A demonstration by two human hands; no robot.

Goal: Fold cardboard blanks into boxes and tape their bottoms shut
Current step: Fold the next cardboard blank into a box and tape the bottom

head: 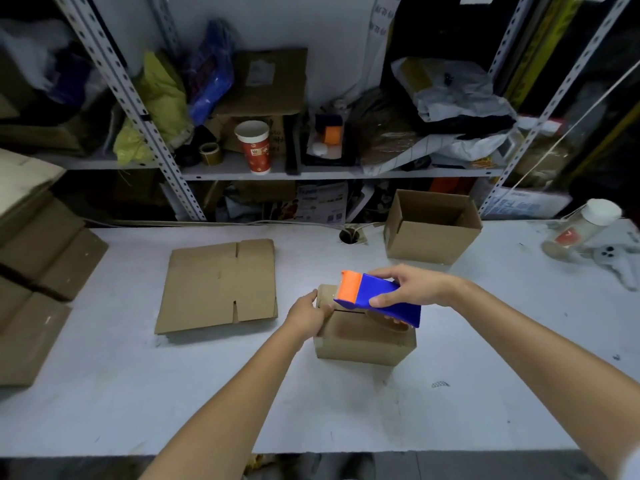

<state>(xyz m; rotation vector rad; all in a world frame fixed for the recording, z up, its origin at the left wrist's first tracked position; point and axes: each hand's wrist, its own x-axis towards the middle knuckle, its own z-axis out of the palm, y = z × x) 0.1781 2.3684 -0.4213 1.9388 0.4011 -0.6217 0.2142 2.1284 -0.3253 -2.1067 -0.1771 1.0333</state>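
Steadying the small box [363, 337] falls to the left hand [308, 313], whose fingers bend over the left edge of the box's top and hold the flaps down. The box stands near the middle of the tabletop [138, 393], a little toward its front edge, with its closed flaps facing up. A dark seam shows across that top, running left to right.

The right hand [412, 289] grips the tape dispenser [377, 299] from above, thumb on the near side and fingers wrapped over the far side. The dispenser's long axis lies roughly along the seam, its orange end low over the far-left part of the box top, just beside the left fingers. Whether tape already touches the cardboard I cannot tell.

My guess is that the next stroke runs rightward along the seam, away from the left hand.

A flat blank [218, 285] waits to the left, well apart from both hands.
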